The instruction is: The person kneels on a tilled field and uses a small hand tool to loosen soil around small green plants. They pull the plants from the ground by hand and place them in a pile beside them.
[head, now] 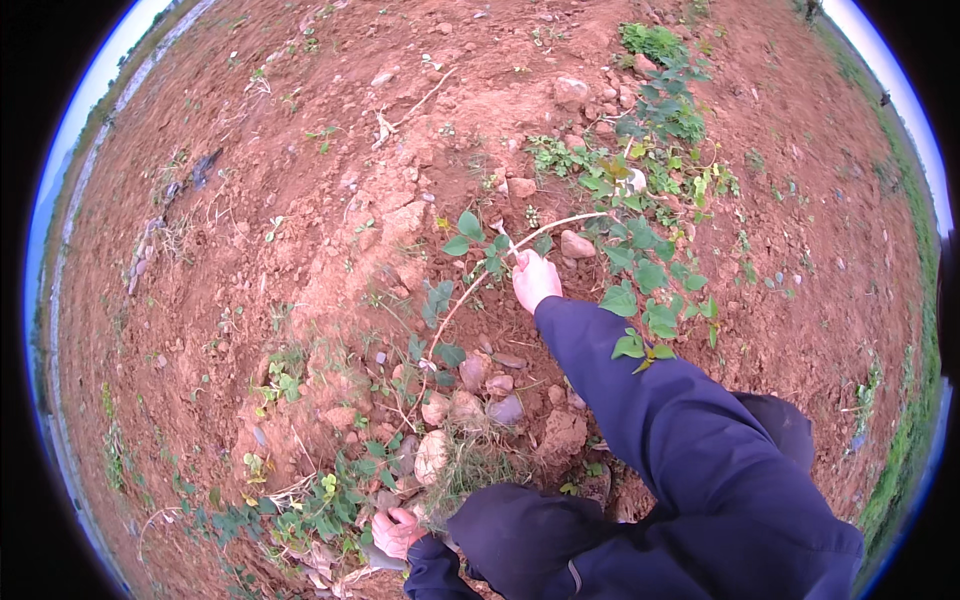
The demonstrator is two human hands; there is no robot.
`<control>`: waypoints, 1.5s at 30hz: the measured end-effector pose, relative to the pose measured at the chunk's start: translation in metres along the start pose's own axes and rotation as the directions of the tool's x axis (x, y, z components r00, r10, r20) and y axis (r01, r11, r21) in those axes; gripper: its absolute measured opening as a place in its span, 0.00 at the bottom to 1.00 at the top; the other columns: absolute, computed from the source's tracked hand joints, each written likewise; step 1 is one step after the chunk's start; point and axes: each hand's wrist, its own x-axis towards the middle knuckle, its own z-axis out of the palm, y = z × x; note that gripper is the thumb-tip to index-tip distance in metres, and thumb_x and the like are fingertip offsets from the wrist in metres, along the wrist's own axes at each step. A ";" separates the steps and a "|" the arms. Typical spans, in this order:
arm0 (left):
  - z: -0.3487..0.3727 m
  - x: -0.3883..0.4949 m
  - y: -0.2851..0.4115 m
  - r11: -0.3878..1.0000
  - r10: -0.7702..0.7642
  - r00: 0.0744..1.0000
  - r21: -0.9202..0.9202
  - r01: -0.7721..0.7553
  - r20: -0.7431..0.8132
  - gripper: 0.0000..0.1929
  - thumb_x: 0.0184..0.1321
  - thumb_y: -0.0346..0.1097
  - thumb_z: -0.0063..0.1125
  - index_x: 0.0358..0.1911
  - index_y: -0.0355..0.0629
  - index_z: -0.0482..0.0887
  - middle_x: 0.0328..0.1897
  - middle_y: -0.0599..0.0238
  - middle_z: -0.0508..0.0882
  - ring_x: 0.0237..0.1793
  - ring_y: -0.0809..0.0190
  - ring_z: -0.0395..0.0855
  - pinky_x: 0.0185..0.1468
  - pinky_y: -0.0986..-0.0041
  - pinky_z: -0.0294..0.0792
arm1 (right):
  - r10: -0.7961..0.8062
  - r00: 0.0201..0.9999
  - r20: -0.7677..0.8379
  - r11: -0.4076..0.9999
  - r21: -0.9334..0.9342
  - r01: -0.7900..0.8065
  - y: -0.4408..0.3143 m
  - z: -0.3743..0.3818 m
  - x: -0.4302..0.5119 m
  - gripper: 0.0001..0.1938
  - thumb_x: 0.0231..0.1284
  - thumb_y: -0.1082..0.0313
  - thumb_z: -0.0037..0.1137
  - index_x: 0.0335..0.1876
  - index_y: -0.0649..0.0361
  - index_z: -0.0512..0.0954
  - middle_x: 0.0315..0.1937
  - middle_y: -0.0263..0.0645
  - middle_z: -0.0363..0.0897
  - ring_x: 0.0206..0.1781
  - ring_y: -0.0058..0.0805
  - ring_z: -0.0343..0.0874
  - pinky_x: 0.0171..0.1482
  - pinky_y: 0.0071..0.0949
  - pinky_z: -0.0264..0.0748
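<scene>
My right hand [537,280] reaches forward low over the red soil, fingers closed on a thin pale stick-like piece [506,235] with a wider tip. Whether that piece is a tool or a plant part is unclear. Just past the fingers arches a long leafy vine stem [459,301], its pale bark running from the stones up to the right. Down by my left knee, my left hand [397,532] is beside a stone heap and vine leaves, fingers curled. A grey object [381,556] lies partly hidden under it; a grip on it cannot be made out.
Several rounded stones [431,456] and clumps of dry grass [480,465] lie before my knees. Leafy vines [651,277] spread on the right, some overlapping my sleeve. A reddish stone [577,244] sits near my right hand. Farther off is a dry forked twig [386,129].
</scene>
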 end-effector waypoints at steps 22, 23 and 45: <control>0.000 0.000 0.001 1.000 -0.006 0.999 0.010 0.007 -0.043 0.07 0.57 0.35 0.61 0.26 0.45 0.77 0.26 0.54 0.82 0.28 0.44 0.81 0.34 0.52 0.72 | 0.059 0.998 0.021 0.997 0.056 -0.061 -0.033 -0.034 -0.012 0.14 0.75 0.57 0.49 0.46 0.59 0.81 0.37 0.55 0.86 0.46 0.58 0.86 0.50 0.52 0.81; -0.002 0.001 0.002 1.000 -0.004 0.999 -0.006 0.004 -0.038 0.07 0.56 0.34 0.61 0.26 0.45 0.77 0.26 0.54 0.81 0.28 0.44 0.81 0.34 0.52 0.72 | 0.084 0.996 0.026 0.996 -0.025 -0.084 -0.037 -0.029 -0.002 0.16 0.77 0.56 0.47 0.46 0.59 0.81 0.37 0.55 0.87 0.45 0.59 0.86 0.50 0.53 0.81; 0.011 -0.005 -0.010 0.999 0.001 0.999 0.035 0.000 -0.051 0.07 0.57 0.36 0.61 0.25 0.46 0.77 0.24 0.56 0.80 0.26 0.45 0.80 0.32 0.52 0.71 | -0.118 0.983 -0.142 0.924 0.348 0.161 -0.021 0.020 0.083 0.05 0.61 0.71 0.60 0.36 0.59 0.75 0.27 0.38 0.75 0.33 0.35 0.77 0.38 0.38 0.74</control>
